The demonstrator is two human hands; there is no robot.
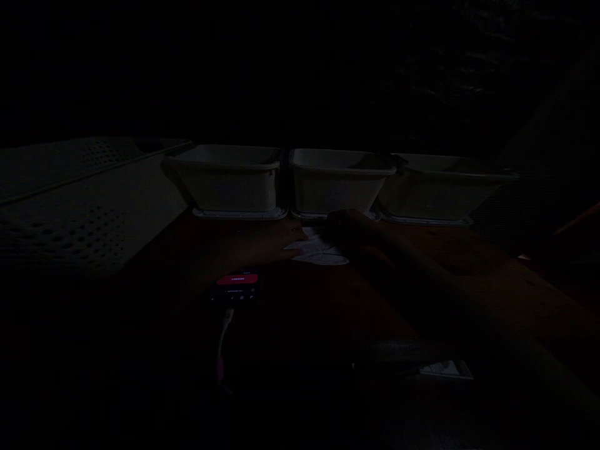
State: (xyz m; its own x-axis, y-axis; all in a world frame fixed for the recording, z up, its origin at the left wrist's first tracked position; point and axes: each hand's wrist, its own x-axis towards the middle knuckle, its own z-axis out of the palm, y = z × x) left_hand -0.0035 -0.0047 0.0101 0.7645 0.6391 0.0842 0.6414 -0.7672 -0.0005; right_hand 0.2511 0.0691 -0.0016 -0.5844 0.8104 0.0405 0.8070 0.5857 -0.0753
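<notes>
The scene is very dark. A flat, white, thin piece (321, 249), cloth or paper, lies on the brown wooden table in the middle. At its left edge is my left hand (276, 240), with thumb and fingers stretched and apart, touching it. My right hand (349, 226) is bent over its right side, a dark shape whose fingers I cannot make out. Whether the right hand grips the piece is hidden. Below my left wrist lies a lit phone (237, 287) with a red bar on its screen and a white cable (224, 331) plugged in.
Three pale plastic tubs (234, 184), (337, 187), (434, 194) stand in a row behind my hands. A pale crate with holes (140, 200) is at the left. Near the front right lies a flat object with a pale corner (447, 369). Part of another person may show at the far right.
</notes>
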